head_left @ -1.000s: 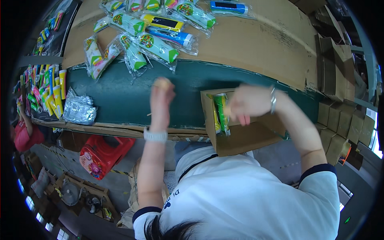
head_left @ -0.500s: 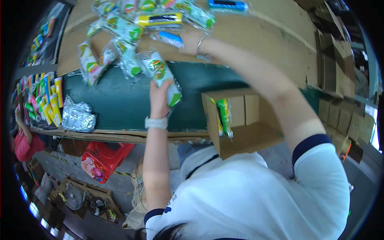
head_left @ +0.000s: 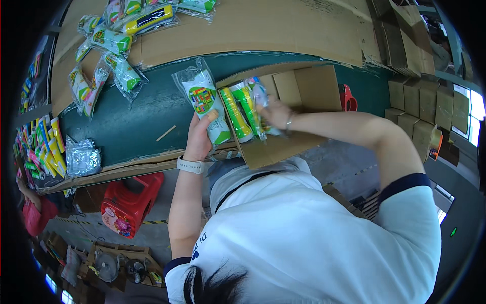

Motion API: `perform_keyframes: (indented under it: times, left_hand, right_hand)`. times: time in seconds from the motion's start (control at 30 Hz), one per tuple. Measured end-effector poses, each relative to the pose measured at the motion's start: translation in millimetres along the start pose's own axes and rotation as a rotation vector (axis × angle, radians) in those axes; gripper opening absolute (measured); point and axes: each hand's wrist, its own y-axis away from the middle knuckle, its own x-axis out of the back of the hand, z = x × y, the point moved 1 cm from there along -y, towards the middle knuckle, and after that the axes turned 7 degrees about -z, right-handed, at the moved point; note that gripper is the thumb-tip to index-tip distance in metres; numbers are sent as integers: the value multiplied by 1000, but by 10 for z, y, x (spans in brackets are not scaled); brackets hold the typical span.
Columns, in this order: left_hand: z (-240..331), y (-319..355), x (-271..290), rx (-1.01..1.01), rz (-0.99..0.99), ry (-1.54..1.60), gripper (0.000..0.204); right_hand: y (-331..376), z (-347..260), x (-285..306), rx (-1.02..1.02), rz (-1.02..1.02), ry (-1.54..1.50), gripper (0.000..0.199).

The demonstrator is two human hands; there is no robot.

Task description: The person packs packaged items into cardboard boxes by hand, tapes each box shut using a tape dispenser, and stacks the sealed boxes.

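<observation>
My left hand point(head_left: 200, 136) is closed round a white and green packet in clear plastic point(head_left: 203, 99) with a colourful label, held beside the left wall of an open cardboard box point(head_left: 318, 85). At that end of the box lie a yellow and green wrapped packet point(head_left: 236, 115) and a green one point(head_left: 248, 106), side by side. My right hand point(head_left: 275, 112) reaches into the box, blurred by motion. Its fingers are on a small bluish packet in clear wrap point(head_left: 258, 90), next to the green one; its exact kind does not show.
More wrapped packets point(head_left: 112, 40) lie on cardboard sheeting at the far left. A crinkled silvery plastic bundle point(head_left: 83, 157) and a thin stick point(head_left: 166, 133) rest on the green tabletop point(head_left: 136, 129). Red scissor-like handles point(head_left: 349, 99) lie right of the box. Below stands a red stool point(head_left: 132, 205).
My right hand has come back from the far cardboard to the box, bringing the blue packet. My left hand still holds its packet, now against the box's left side. The box sits farther onto the table.
</observation>
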Motion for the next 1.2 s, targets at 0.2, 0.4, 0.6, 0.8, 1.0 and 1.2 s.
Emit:
perform_keyframes:
  times: [0.2, 0.4, 0.6, 0.8, 1.0, 1.2]
  left_hand:
    - [71, 61, -130, -16, 54, -64, 39]
    - [380, 108, -208, -268, 134, -457, 40]
    - [1000, 158, -1234, -610, -8, -1442, 55]
    - [1703, -251, -332, -518, 154, -720, 53]
    - [1856, -1236, 997, -252, 1260, -1760, 70]
    - [1328, -983, 1136, -235, 220, -385, 40]
  right_hand:
    - [-31, -41, -182, 18, 44, 391, 80]
    - [300, -670, 569, -75, -533, 731, 70]
    - [694, -1251, 825, 786, -92, -714, 59]
    - [1173, -818, 1234, 683, 83, -175, 61]
    - [698, -312, 1160, -84, -265, 499, 63]
    - [-74, 71, 250, -265, 107, 109, 70]
